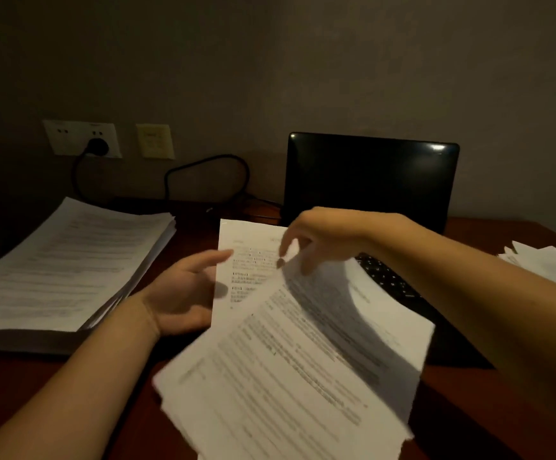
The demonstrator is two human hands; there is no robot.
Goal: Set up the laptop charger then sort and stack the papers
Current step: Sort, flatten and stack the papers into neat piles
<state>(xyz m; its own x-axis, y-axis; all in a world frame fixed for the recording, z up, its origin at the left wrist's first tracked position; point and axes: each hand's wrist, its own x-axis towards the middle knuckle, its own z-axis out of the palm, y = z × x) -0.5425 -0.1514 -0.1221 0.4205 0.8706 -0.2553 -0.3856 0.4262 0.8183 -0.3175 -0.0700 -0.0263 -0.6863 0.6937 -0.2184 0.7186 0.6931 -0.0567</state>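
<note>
Head view: left hand (183, 293) grips papers (286, 386) pointing lengthwise toward laptop (369, 177); right hand (316, 237) pinches top sheet (329, 293).

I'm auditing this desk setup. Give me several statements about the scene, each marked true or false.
1. A black plug sits in the white wall socket. True.
2. The black open laptop has a lit screen. False: it is dark.
3. The right hand pinches the top white printed sheet at its upper edge. True.
4. The tall stack of printed white papers lies right of the laptop. False: it lies left of it.
5. The left hand is empty. False: it holds the left edge of the bundle of white printed sheets.
</note>
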